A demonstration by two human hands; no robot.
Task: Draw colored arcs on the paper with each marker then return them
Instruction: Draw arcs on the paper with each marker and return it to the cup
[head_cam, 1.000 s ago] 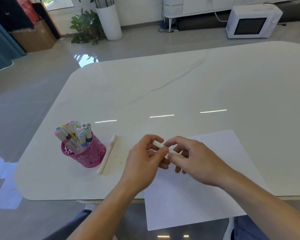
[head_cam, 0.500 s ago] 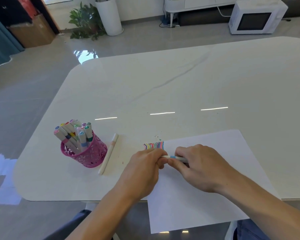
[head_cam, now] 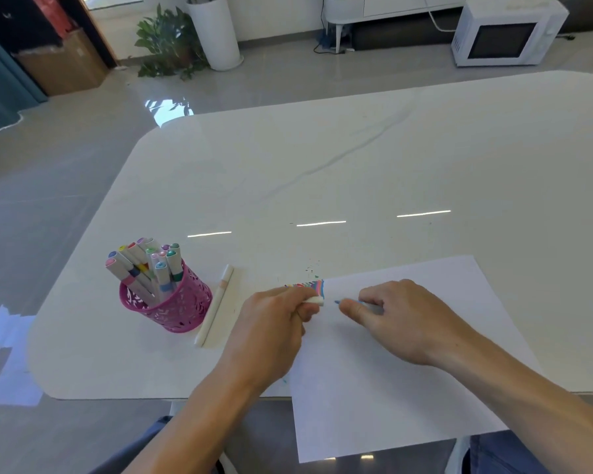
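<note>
Paper: nearest to us, a white sheet (head_cam: 391, 388) lies on the table, its near edge hanging over the table's rim.
Left hand: our left hand (head_cam: 271, 333) rests at the sheet's left edge, fingers curled, pinching a small white cap (head_cam: 317, 300).
Right hand: our right hand (head_cam: 401, 319) lies on the sheet, thumb and fingers gripping a marker (head_cam: 370, 305).
Marker: its blue tip points left at the cap, with a small gap between the two. We cannot tell whether the tip touches the paper.
Strokes: a band of coloured strokes (head_cam: 305, 285) sits at the sheet's far left corner, just beyond the left hand.
Loose marker: a pale capped marker (head_cam: 216, 302) lies flat on the table, just beside the cup.
Cup: a pink cut-out cup (head_cam: 172, 306) stands upright left of the hands, packed with markers (head_cam: 151, 265), caps up.
Table: white, rounded corners (head_cam: 356, 165).
Beyond: on the grey floor, a cardboard box (head_cam: 62, 63), a potted plant (head_cam: 165, 42) and a white microwave (head_cam: 504, 32).
</note>
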